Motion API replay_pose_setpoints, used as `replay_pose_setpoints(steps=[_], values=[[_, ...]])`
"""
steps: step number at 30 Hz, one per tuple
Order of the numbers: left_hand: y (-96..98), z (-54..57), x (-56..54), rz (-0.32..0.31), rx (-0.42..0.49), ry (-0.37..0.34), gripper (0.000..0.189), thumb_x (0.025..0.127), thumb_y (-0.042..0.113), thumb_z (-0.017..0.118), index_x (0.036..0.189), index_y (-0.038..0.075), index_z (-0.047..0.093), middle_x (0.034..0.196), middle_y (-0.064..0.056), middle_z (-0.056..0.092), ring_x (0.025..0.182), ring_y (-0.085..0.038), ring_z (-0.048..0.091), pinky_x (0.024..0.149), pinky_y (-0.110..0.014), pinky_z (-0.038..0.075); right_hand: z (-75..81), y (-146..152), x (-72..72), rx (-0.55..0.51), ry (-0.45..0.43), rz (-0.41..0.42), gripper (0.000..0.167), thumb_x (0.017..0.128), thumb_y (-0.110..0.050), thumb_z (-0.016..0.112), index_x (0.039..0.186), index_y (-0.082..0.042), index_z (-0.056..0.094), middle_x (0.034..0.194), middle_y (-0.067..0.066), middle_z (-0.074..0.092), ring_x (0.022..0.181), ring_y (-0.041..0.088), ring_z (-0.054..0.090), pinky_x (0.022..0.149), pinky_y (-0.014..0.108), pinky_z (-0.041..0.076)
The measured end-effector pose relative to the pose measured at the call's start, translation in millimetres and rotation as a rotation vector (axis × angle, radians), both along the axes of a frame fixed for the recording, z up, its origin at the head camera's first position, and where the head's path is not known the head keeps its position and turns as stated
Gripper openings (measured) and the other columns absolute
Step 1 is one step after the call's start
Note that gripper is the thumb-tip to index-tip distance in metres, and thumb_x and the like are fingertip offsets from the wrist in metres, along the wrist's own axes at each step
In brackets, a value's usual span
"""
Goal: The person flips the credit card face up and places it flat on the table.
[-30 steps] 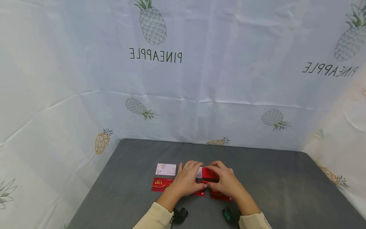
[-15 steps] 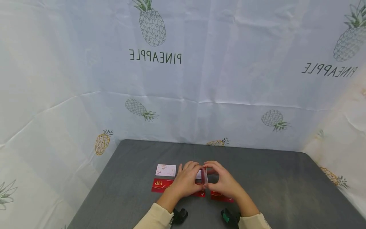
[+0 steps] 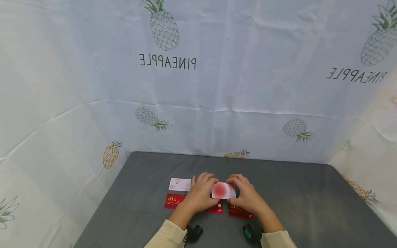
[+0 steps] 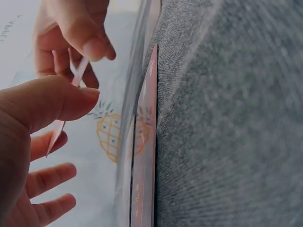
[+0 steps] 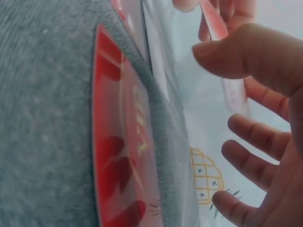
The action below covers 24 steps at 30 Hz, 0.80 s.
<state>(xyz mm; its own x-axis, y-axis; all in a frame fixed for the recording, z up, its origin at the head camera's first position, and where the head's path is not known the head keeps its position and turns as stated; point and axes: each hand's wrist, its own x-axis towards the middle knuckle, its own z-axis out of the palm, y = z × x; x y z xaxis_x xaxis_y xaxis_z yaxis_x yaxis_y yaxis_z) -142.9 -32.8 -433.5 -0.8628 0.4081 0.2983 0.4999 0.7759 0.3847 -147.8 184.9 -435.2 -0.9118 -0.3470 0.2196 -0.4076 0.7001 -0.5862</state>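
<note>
Just below the middle of the head view you hold a white card with a red disc (image 3: pixel 223 190), face up and level, lifted off the grey table (image 3: pixel 294 199) rather than lying on it. Held at both short ends like that, its printed face stays in plain view and neither hand covers the disc.

Your left hand (image 3: pixel 200 195) pinches the card's left end: in the left wrist view the thumb (image 4: pixel 52 97) lies on one face with the other fingers loosely spread behind it. Your right hand (image 3: pixel 245 196) does the same at the right end, thumb (image 5: pixel 246 54) pressed on the card, remaining fingers open and fanned under it. So both hands are clamped on the one card, close together.

Around it, flat on the table, a red VIP card (image 3: pixel 174 200) lies at lower left, another red card (image 3: pixel 240 210) under your right hand, a third red card (image 3: pixel 217 208) between your wrists, and a pale floral card (image 3: pixel 180 184) just left of your left hand. A pineapple-print cloth (image 3: pixel 198 86) fills the upper frame.
</note>
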Motion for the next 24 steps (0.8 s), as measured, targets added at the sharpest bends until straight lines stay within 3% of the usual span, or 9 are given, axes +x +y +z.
replay_pose_setpoints(steps=[13, 24], values=[[-1.0, -0.4, -0.8, 0.004, -0.009, -0.031, 0.063, 0.077, 0.043, 0.079, 0.132, 0.019, 0.059, 0.139, -0.003, 0.053, 0.138, -0.029, 0.038, 0.106, -0.073, 0.026, -3.5, 9.8, -6.1, 0.05, -0.017, -0.024, 0.055, 0.074, -0.026, 0.085, 0.123, -0.016, 0.064, 0.135, 0.006, 0.054, 0.126, 0.033, 0.044, 0.099, 0.066, 0.037], [-2.2, -3.5, -2.1, 0.028, -0.008, -0.078, 0.064, 0.078, 0.042, 0.078, 0.134, 0.02, 0.057, 0.14, -0.004, 0.052, 0.138, -0.029, 0.037, 0.107, -0.073, 0.024, -10.6, 44.5, -19.0, 0.115, -0.101, -0.126, 0.053, 0.075, -0.03, 0.084, 0.122, -0.015, 0.066, 0.138, 0.015, 0.051, 0.129, 0.04, 0.041, 0.102, 0.064, 0.04]])
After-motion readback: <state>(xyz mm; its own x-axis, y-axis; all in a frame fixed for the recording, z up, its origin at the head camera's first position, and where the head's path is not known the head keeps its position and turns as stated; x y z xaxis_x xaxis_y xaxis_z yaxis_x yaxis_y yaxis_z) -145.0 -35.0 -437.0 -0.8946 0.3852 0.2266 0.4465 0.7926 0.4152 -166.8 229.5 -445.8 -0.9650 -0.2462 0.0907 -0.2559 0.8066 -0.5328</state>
